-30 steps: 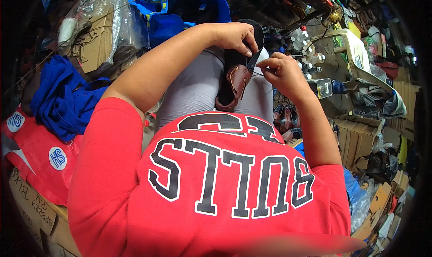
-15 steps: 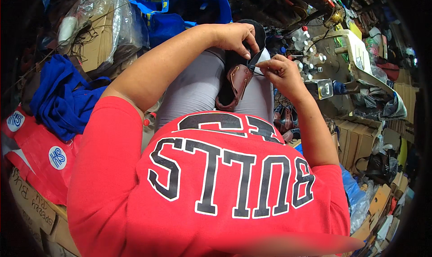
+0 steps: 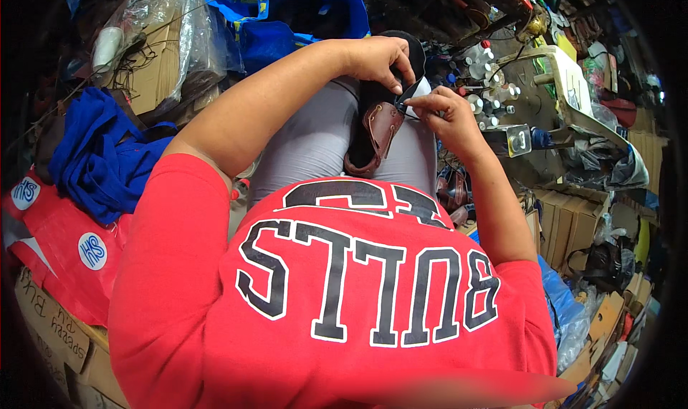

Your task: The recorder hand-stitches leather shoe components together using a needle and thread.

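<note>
A brown leather shoe with light lacing lies on my lap between my thighs, its opening toward me. At its far end a thin, flexible piece, black with a white face, stands up. My left hand is closed, thumb and fingers curled on the black side of this piece. From the right, my right hand pinches its near corner, close to the shoe; anything smaller in the pinch is too tiny to make out. A dark rounded shape shows beyond my left fingers.
A blue bag stands open ahead. Clear bottles and a white plastic chair are at the right. Blue cloth lies on a red bag at my left. Cardboard boxes stand at the right.
Both hands keep their pinches with barely any movement. The black and white piece has shifted slightly between my fingers, while the shoe stays in place.
</note>
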